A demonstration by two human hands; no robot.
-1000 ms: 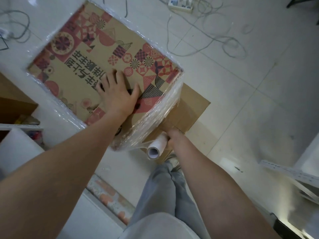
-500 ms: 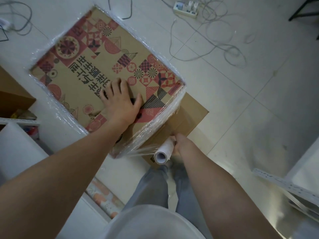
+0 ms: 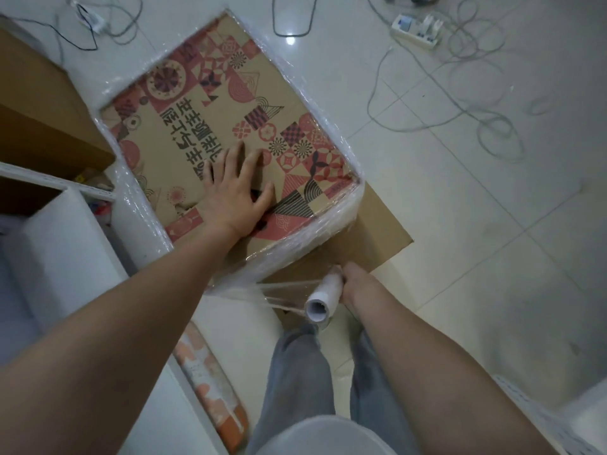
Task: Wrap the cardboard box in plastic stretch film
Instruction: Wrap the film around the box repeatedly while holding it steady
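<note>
While my left hand (image 3: 236,195) presses flat on the cardboard box (image 3: 230,126) | right hand (image 3: 356,284) grips film roll (image 3: 320,300) | step: wrapping near corner | next: keep film taut.

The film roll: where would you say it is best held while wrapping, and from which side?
Grip the film roll around its far half, as the right hand does, coming from the side away from the box. The film peels off toward the box, so that side should stay free. The open tube end points at the camera.
</note>
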